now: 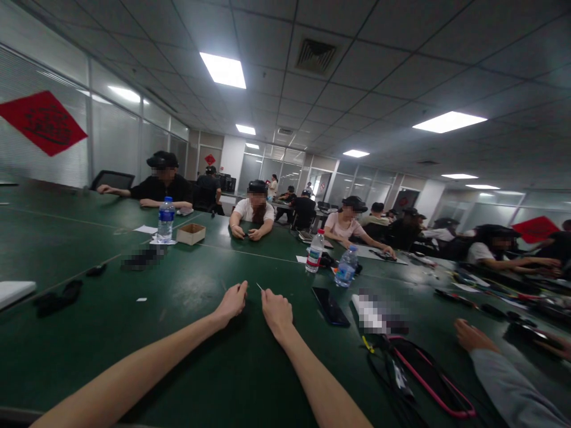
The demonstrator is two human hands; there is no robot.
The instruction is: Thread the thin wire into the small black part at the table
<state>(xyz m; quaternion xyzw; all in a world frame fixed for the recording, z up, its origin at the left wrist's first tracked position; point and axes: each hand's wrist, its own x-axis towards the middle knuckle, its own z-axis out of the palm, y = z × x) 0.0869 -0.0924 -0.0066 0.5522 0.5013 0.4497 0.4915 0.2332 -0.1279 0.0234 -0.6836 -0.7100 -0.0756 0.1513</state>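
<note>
Both my forearms stretch out over the dark green table [187,333]. My left hand [232,302] rests on the tabletop with its fingers curled together; what they pinch is hidden. My right hand [276,309] lies a few centimetres to its right, fingers closed on a thin pale sliver [259,286] that sticks up and to the left from the fingertips. The two hands are close but apart.
A black phone [331,306] lies just right of my right hand. Two water bottles [314,251] [347,267] stand beyond it, a third [166,220] beside a small cardboard box [191,233]. Another person's hand and grey sleeve [486,356] reach in at right. Black-and-pink pouch [423,368].
</note>
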